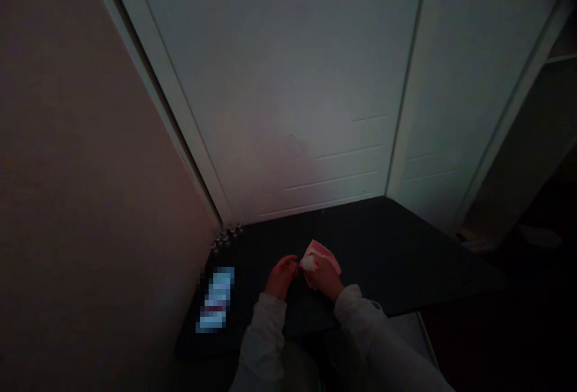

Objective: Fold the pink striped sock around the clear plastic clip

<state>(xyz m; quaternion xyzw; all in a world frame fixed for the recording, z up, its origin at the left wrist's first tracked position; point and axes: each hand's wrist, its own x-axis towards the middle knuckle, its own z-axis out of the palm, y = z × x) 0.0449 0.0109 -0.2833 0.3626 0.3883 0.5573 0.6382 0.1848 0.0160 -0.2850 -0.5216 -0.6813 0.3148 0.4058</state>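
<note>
A pinkish cloth (319, 246), which may be a thick paper tissue, is bunched in my right hand (328, 279), and its free edge sticks out past the fingers. A pale fold of it shows at the fingertips, facing my other hand. My left hand (280, 276) is just to the left, fingers curled and pinched together. Something small seems to sit between the two hands, but it is too dark and small to name. Both hands are above the dark table (369, 235), near its front edge.
Several small shiny metal pieces (225, 235) stand at the table's back left corner. A lit, blurred-out screen (216, 300) lies on the left. White panels (288, 79) rise behind the table, and a wall (112, 199) borders its left side. The room is dim.
</note>
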